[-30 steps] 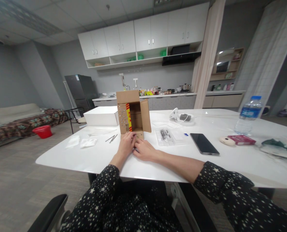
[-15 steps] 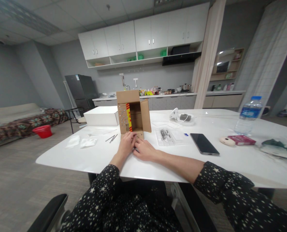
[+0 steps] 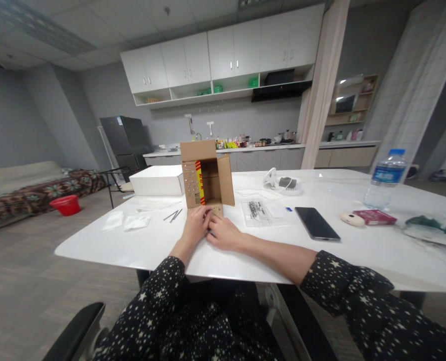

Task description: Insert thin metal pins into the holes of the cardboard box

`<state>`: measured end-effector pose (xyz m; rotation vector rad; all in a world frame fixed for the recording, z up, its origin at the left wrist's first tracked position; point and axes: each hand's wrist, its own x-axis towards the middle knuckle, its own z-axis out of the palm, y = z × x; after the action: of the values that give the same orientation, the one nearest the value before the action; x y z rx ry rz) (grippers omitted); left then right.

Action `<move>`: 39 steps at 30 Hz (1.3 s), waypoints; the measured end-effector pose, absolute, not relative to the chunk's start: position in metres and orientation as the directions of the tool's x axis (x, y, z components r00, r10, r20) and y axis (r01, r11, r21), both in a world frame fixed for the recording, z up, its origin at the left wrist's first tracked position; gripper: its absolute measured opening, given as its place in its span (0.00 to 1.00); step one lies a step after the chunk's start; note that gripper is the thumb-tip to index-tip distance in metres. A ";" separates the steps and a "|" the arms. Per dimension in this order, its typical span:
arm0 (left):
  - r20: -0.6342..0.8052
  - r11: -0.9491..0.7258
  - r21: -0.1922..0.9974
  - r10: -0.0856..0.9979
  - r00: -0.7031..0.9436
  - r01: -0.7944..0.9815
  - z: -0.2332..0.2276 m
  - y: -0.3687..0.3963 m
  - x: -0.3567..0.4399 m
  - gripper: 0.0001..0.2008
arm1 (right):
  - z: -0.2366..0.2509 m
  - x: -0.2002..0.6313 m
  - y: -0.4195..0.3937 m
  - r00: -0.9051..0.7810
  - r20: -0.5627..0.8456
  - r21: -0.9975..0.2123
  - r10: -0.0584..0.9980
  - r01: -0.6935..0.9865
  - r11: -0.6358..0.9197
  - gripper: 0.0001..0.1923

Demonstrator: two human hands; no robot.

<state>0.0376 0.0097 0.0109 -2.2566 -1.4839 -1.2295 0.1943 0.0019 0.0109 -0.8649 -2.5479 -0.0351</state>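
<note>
White and glossy, the counter (image 3: 133, 245) is carrying a small brown cardboard box (image 3: 207, 176), standing upright with its flaps open. Both hands are resting at the foot of that box: the left hand (image 3: 197, 224) is touching its lower flap, fingers loosely curled, and the right hand (image 3: 225, 234) is lying just beside it; whether either grip is closing on anything cannot be told. Right of the box, a black phone (image 3: 316, 223) is lying flat. Nothing is differing from half a second ago beyond a slight camera shift.
</note>
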 end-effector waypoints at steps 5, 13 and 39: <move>0.691 -0.476 0.318 0.708 0.143 0.820 0.008 0.013 0.035 0.09 | 0.012 0.194 0.001 -0.700 0.423 -0.121 0.575 0.585 0.802 0.18; 0.612 -0.456 0.382 0.777 0.149 0.804 0.001 0.019 0.029 0.10 | 0.011 0.193 0.001 -0.697 0.391 -0.112 0.601 0.612 0.783 0.16; 0.572 -0.410 0.328 0.803 0.167 0.851 0.004 0.016 0.029 0.09 | 0.011 0.194 0.000 -0.694 0.390 -0.115 0.605 0.615 0.780 0.16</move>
<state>0.0287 0.0161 0.0040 -2.3461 -1.6669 -1.0774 0.1940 -0.0002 0.0106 -0.9231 -2.5616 -0.0338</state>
